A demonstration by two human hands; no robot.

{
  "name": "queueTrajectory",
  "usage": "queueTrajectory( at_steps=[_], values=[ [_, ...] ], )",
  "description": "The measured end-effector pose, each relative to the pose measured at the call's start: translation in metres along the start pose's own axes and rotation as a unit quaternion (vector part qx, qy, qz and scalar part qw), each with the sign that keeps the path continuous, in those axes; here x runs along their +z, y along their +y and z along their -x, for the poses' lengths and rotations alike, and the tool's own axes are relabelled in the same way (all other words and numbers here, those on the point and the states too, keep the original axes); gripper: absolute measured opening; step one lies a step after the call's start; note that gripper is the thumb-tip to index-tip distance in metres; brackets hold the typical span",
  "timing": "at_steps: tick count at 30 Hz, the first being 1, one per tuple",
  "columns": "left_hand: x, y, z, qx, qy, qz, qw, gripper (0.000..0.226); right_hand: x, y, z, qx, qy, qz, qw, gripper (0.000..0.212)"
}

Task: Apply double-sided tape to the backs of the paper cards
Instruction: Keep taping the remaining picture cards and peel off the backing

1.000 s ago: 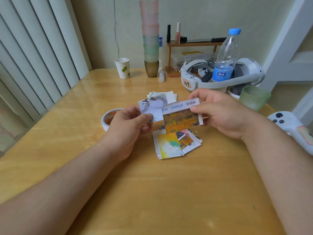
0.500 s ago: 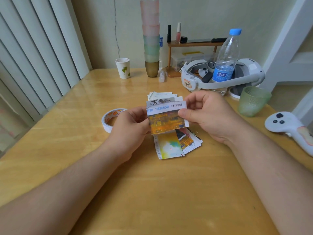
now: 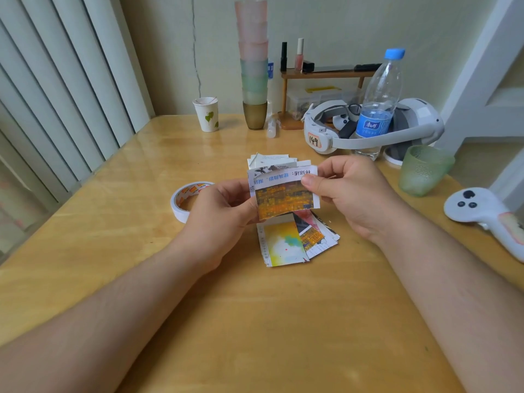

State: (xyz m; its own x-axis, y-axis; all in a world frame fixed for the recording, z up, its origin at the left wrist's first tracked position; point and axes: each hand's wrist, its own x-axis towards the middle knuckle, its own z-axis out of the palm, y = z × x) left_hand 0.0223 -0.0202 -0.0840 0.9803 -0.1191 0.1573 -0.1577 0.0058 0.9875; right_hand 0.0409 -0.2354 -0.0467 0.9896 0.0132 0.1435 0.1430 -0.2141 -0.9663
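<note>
Pinched between both hands above the wooden table: a small stack of paper cards, front card printed with an orange-yellow picture and a white strip of blue characters along its top edge. Left hand gripping the stack's left edge, thumb on the front face, fingers curled behind. Right hand pinching the upper right corner between thumb and forefinger, remaining fingers curled. Second card with a grey-black print showing just behind and above the front card. Directly below the held stack, lying flat on the table: a fanned pile of cards, top one yellow and white with a teal patch. Farther back, partly hidden by the held stack: another pile of white paper pieces. Roll of double-sided tape lying flat just left of the left hand, its right side covered by that hand. Along the far edge: paper cup with a green leaf print, tall stack of pastel plastic cups, small wooden shelf, blue-capped water bottle standing inside the strap of a white VR headset. Right of the hands: green textured glass and white controller, both well apart from the cards.
</note>
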Motion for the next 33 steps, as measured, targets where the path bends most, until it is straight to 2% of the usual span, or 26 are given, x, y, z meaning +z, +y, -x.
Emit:
queueTrajectory(
  at_steps=[11,17,23,33],
  values=[
    [0.0008,0.0023,0.0020,0.006,-0.021,-0.037,0.999,0.025,0.0020,0.0001,-0.0007,0.028,0.020,-0.033,0.999,0.014],
    [0.0035,0.0035,0.0027,-0.010,-0.024,-0.014,1.000,0.023,0.0011,0.0013,-0.0031,0.027,0.047,-0.029,0.998,0.020],
    [0.0069,0.0081,0.0028,-0.044,-0.007,0.048,0.998,0.030,0.0011,0.0038,-0.0046,0.024,0.052,-0.005,0.998,0.017],
    [0.0037,0.0065,0.0013,-0.062,0.002,0.076,0.995,0.038,0.0020,0.0051,-0.0059,0.027,0.053,-0.012,0.998,0.017]
  ],
)
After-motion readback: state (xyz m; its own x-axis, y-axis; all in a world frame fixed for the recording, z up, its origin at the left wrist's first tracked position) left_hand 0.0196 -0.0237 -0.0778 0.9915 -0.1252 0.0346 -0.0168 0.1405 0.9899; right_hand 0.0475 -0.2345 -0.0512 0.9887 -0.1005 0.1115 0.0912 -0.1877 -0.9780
